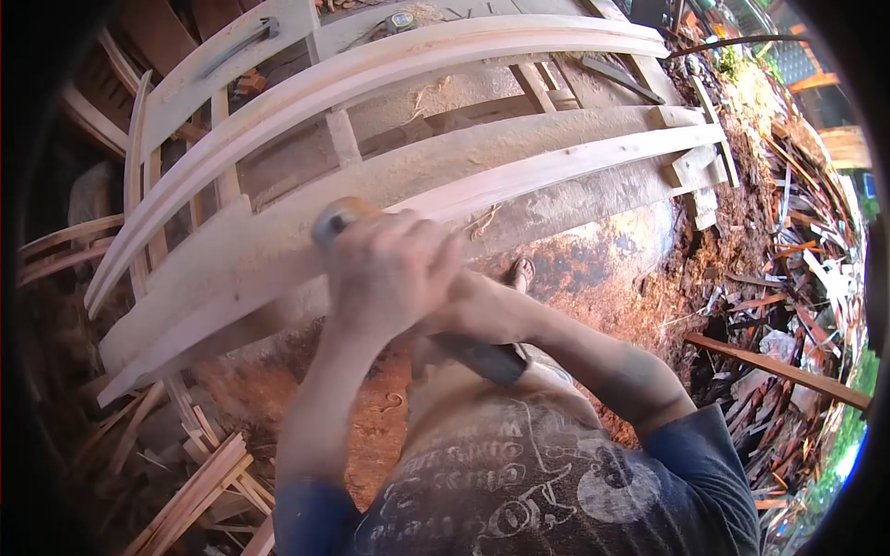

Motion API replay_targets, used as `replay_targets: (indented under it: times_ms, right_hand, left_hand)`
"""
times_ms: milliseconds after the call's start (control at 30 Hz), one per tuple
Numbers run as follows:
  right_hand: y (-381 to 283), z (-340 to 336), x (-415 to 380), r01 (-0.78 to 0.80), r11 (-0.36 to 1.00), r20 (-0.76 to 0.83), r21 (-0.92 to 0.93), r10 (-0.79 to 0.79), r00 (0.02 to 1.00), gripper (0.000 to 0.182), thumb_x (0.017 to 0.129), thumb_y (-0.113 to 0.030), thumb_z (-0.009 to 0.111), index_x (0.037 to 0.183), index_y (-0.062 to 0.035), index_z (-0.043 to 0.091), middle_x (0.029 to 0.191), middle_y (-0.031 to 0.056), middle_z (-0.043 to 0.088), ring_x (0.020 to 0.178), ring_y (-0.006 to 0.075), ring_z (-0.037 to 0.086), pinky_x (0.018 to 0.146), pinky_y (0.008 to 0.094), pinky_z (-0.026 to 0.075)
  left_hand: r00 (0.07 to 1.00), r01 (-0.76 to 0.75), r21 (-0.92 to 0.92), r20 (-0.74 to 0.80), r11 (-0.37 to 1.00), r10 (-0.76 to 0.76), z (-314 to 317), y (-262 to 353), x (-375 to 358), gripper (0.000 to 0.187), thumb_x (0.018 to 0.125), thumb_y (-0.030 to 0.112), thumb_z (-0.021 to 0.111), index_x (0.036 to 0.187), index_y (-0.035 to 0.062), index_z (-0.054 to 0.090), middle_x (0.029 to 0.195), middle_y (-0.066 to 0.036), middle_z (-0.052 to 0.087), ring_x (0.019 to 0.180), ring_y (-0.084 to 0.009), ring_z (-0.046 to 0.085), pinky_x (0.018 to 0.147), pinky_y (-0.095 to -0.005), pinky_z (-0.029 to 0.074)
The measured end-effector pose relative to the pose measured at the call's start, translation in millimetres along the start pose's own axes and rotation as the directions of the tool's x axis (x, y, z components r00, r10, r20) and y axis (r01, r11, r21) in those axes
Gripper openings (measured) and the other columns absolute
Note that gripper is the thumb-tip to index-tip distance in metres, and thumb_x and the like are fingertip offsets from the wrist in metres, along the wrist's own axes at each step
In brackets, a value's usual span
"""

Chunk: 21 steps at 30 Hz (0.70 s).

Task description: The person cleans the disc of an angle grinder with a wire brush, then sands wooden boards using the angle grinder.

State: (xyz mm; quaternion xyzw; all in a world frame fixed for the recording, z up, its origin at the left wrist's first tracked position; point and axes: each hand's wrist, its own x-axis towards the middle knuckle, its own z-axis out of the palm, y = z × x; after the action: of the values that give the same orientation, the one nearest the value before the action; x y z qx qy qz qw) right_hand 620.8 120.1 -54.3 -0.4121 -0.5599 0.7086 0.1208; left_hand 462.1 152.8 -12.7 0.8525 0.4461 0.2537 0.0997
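My left hand (394, 269) is wrapped over the top of a power tool, whose round, worn metal end (343, 218) shows beyond the fingers. Close behind it, my right hand (473, 306) is closed on the same tool, and its dark rear body (482, 357) sticks out below my wrists toward my shirt. The tool is at the near edge of a curved, dusty wooden board (278, 218) of a large frame. Motion blurs both hands, and the tool's underside is hidden.
A second curved rail (371, 65) arches beyond, joined by crosspieces. A hammer-like tool (268, 28) and a tape measure (401, 20) lie at the top. Wood scraps (199, 491) pile at lower left and right. A loose plank (779, 369) juts in.
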Motion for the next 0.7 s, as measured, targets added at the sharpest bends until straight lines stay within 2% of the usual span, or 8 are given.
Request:
replay_targets:
  times_ms: [67,133,167,200,300,433,533,700]
  right_hand:
    - [12,-20,-31,-0.16,0.986,-0.139,-0.042,0.153,0.978,0.035,0.086,-0.027,0.069,0.103,0.003,0.069,0.093,0.0177,0.071,0.091,0.0258,0.068,0.081,0.0381,0.055]
    - [29,-44,-62,-0.067,0.985,-0.201,0.156,0.098,0.975,0.022,0.082,-0.01,0.069,0.1,0.0035,0.068,0.087,0.0098,0.071,0.077,0.0186,0.067,0.074,0.0325,0.057]
    - [30,-57,-76,-0.039,0.986,-0.254,0.163,0.081,0.964,0.019,0.079,-0.008,0.072,0.095,0.0018,0.07,0.083,0.009,0.07,0.075,0.0173,0.067,0.068,0.0316,0.057]
    - [18,-66,-90,-0.112,0.956,-0.314,0.273,0.198,0.929,0.019,0.077,-0.01,0.074,0.091,0.0013,0.069,0.081,0.009,0.069,0.07,0.0189,0.067,0.064,0.0326,0.056]
    - [27,-100,-120,-0.115,0.909,-0.387,0.4,0.282,0.878,0.026,0.077,-0.018,0.077,0.093,0.0017,0.069,0.078,0.0101,0.068,0.066,0.0209,0.067,0.063,0.0333,0.055]
    - [52,-159,-163,-0.07,0.877,-0.451,0.475,0.311,0.837,0.028,0.078,-0.021,0.077,0.094,0.0012,0.069,0.078,0.0096,0.068,0.068,0.0206,0.066,0.064,0.0336,0.055]
    - [63,-209,-196,-0.049,0.86,-0.495,0.508,0.339,0.8,0.03,0.078,-0.023,0.077,0.093,0.0015,0.068,0.08,0.0094,0.068,0.07,0.0199,0.066,0.067,0.0337,0.054]
    - [103,-294,-249,0.036,0.822,-0.535,0.569,0.336,0.775,0.04,0.077,-0.03,0.079,0.098,0.0022,0.067,0.08,0.0118,0.068,0.065,0.0216,0.066,0.059,0.0341,0.055]
  left_hand:
    - [0.993,-0.112,-0.019,0.017,0.994,0.113,25,17,22,0.029,0.089,0.031,0.067,0.067,0.0119,0.068,0.065,-0.003,0.064,0.056,-0.0174,0.062,0.059,-0.0346,0.051]
    - [0.987,-0.149,-0.096,0.052,0.984,0.154,61,42,45,0.026,0.087,0.028,0.067,0.067,0.0123,0.069,0.064,-0.003,0.066,0.055,-0.0161,0.061,0.06,-0.0346,0.052]
    - [0.982,-0.178,-0.148,0.035,0.973,0.185,72,56,58,0.023,0.085,0.025,0.066,0.068,0.0118,0.071,0.063,-0.004,0.066,0.055,-0.0163,0.062,0.062,-0.034,0.052]
    - [0.974,-0.216,-0.112,0.047,0.97,0.222,82,69,72,0.025,0.085,0.026,0.068,0.063,0.014,0.067,0.061,-0.002,0.063,0.058,-0.0184,0.062,0.059,-0.0378,0.05]
    - [0.932,-0.349,-0.1,0.064,0.932,0.356,105,99,111,0.022,0.082,0.027,0.069,0.066,0.0128,0.07,0.061,-0.002,0.063,0.061,-0.0206,0.064,0.06,-0.0381,0.05]
    - [0.926,-0.347,-0.207,0.079,0.915,0.369,154,147,169,0.021,0.081,0.027,0.07,0.066,0.0121,0.07,0.066,-0.004,0.065,0.063,-0.0236,0.065,0.061,-0.0379,0.051]
    - [0.868,-0.441,-0.182,0.161,0.879,0.469,190,186,216,0.022,0.081,0.027,0.069,0.065,0.0122,0.07,0.069,-0.004,0.067,0.064,-0.0231,0.066,0.06,-0.0373,0.052]
    - [0.824,-0.524,-0.198,0.127,0.828,0.552,254,250,293,0.019,0.078,0.026,0.069,0.066,0.0126,0.072,0.068,-0.006,0.068,0.06,-0.0202,0.067,0.052,-0.0366,0.051]
